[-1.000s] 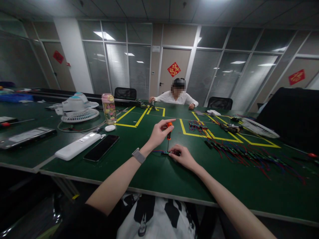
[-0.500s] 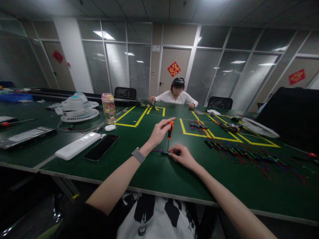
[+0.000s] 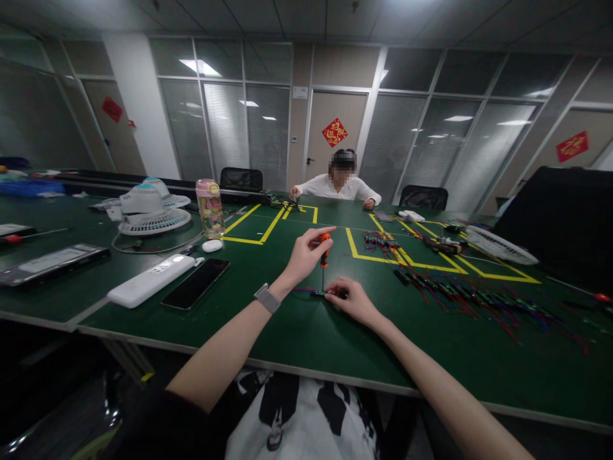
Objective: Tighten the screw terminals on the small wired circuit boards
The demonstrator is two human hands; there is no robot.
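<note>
My left hand grips an orange and black screwdriver by its handle, thumb and fingers around the top. The screwdriver stands upright, its shaft pointing down with the tip at a small green circuit board on the table. Red and blue wires run from the board's left side. Low on the table, my right hand pinches the board's right end between thumb and fingers. Its fingers partly cover that end.
Rows of wired circuit boards lie to the right, with another bundle inside yellow tape. On the left are a phone, a white power strip, a bottle and a fan. A person sits opposite.
My left fingers have shifted slightly around the screwdriver handle, the thumb now crossing in front of it. The right hand and the board stay in place.
</note>
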